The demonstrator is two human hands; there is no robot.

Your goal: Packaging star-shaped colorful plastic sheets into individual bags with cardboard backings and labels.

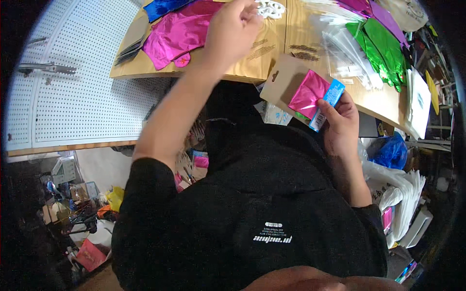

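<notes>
My right hand (341, 119) grips a brown backing card (283, 81) with a hang hole, thumb on its front. On that card lies a folded pink foil balloon (310, 93) with a blue printed label (333, 93); a bit of green shows under its lower edge. My left hand (236, 26) is at the far side of the table, fingers curled together beside a small pile of white plastic rings (270, 8). Whatever its fingertips hold, if anything, is too small to make out. Left of that hand, flat pink foil balloons (182, 33) lie on the wooden table (262, 63).
Blue foil (167, 7) lies behind the pink ones. Clear plastic sleeves (347, 48), green foil balloons (383, 53) and purple foil (388, 19) cover the table's right side. A white pegboard (87, 92) is at left. White bags (395, 182) are at lower right.
</notes>
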